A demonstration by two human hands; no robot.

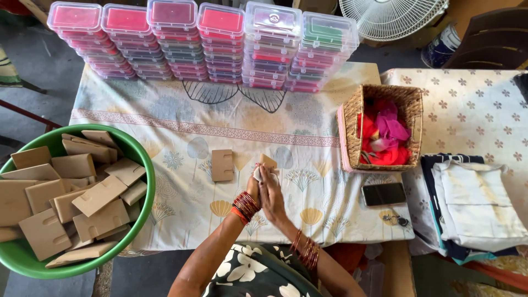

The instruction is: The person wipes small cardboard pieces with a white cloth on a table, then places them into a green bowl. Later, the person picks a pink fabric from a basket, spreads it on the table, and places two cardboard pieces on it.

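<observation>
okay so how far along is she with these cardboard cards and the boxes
Done: six stacks of filled clear boxes stand along the table's far edge. In hand: the left hand and right hand, pressed together, hold one cardboard card with something white; another card lies beside them. Left: the green tub holds many cards, and the wicker basket holds red and pink cloth.

Clear lidded boxes [203,44] stacked rearward; dark phone screen [384,193] right.

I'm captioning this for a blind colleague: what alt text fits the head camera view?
Seen from above, a person's left hand and right hand press together around a small brown card over a floral tablecloth. A green tub of brown cards sits at left, a wicker basket of red and pink cloth at right, stacked clear boxes behind.
</observation>
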